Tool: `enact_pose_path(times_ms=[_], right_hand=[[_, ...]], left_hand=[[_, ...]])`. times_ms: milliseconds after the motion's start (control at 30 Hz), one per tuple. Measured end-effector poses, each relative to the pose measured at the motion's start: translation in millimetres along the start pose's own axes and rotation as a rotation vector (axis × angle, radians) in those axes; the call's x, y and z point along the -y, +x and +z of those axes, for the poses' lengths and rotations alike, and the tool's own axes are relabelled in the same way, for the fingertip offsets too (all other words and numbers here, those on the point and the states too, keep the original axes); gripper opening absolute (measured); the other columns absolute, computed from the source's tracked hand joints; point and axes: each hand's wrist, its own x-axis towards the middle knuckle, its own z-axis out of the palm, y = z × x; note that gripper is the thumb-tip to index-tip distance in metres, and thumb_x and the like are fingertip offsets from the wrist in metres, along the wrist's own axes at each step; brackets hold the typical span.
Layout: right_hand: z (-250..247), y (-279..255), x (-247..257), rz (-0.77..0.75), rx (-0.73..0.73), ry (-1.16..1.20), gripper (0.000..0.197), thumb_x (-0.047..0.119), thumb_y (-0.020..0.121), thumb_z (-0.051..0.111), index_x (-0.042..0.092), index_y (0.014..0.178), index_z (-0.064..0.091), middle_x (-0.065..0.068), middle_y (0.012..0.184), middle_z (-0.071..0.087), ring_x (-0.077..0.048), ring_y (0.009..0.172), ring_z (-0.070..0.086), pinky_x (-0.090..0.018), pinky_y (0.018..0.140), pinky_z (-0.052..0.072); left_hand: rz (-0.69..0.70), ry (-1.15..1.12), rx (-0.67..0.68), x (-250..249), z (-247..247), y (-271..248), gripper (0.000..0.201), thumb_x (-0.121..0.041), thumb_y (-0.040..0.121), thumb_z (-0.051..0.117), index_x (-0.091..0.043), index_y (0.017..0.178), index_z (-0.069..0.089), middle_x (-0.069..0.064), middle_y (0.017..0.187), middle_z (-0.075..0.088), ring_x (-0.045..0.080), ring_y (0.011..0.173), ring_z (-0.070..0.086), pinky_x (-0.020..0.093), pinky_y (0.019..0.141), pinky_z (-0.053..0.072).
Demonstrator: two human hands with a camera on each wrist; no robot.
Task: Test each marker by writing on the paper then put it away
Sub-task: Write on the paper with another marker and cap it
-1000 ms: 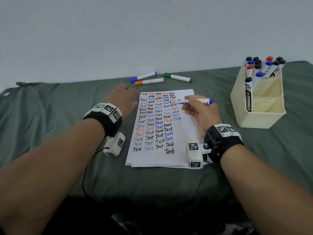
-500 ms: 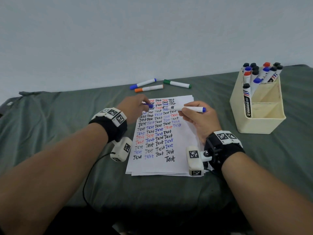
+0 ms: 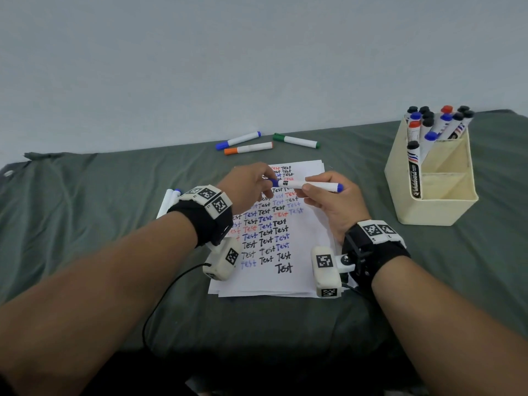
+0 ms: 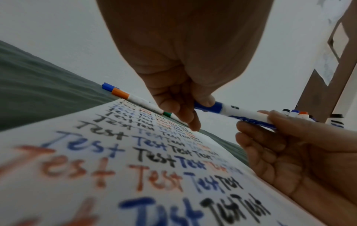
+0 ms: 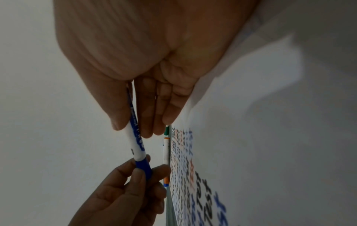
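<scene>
Both hands are up over the sheet w/ one pen between them. The right hand (image 3: pixel 334 201) pinches the white barrel of the slim blue-ended whiteboard marker (image 3: pixel 310 185), thumb on top, fingers curled beneath. The left hand (image 3: pixel 248 185) pinches the blue cap (image 4: pixel 208 106) at the other end, thumb and fingertips closed round it. The marker is held level, just above the white paper sheet covered in rows of "Test" (image 3: pixel 303 270), not touching it.

Looks to me like capping, then off to the cream plastic divided organiser box (image 3: pixel 440 207) at right, which already stands full of markers (image 3: pixel 437 124) in its back section.

Risks, imo: if the cap isn't pushed fully home it may slip off on the way, or the tip dries out. A skewed push could smear ink on the fingers or the sheet. The box's back part is crowded, so dropping one more in could jostle the others.

Hard to tell: whether the cap is fully seated, since the left fingers cover its end. Three loose markers, blue, orange and green (image 3: pixel 248 148), lie beyond the paper on the grey-green cloth (image 3: pixel 85 212); tested or not, can't say. Another white marker-like thing (image 3: pixel 168 201) sits mostly hidden behind the left wrist.
</scene>
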Motion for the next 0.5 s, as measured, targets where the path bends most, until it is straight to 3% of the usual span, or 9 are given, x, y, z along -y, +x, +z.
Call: enact_pose_path(times_ms=[133,300,433,500], right_hand=[[0,-1,0,-0.008,-0.034,0.019,0.012,0.021,0.076,0.083,0.024,0.085,0.075,-0.014,0.092,0.078,-0.029,0.09,0.077,-0.026,0.073,0.058],[0,1,-2,-0.006,-0.044,0.048,0.013,0.021,0.076,0.084,0.023,0.085,0.075,-0.016,0.092,0.078,-0.031,0.091,0.077,-0.028,0.072,0.058],[0,5,-1,0.035,-0.069,0.098,0.013,0.023,0.074,0.084,0.022,0.078,0.072,-0.018,0.089,0.077,-0.032,0.086,0.077,-0.029,0.067,0.057],[-1,8,0,0.051,-0.099,0.115,0.014,0.018,0.076,0.081,0.017,0.078,0.067,-0.015,0.083,0.076,-0.029,0.078,0.076,-0.029,0.063,0.056]], left_hand=[[0.01,0.014,0.004,-6,-2,2,0.019,-0.021,0.101,0.048,-0.036,0.095,0.057,-0.013,0.083,0.073,0.007,0.073,0.064,0.017,0.056,0.042],[-0.001,0.031,-0.026,-10,-3,1,0.019,-0.019,0.103,0.046,-0.03,0.097,0.06,-0.006,0.077,0.068,-0.006,0.048,0.052,0.009,0.039,0.033],[0.045,0.093,0.012,-7,-2,-7,0.017,-0.027,0.104,0.044,-0.035,0.099,0.059,-0.008,0.072,0.069,-0.006,0.053,0.055,0.01,0.045,0.037],[0.057,0.158,0.06,-5,0,-12,0.011,-0.042,0.102,0.046,-0.038,0.109,0.054,-0.007,0.085,0.071,0.001,0.068,0.061,0.019,0.057,0.044]])
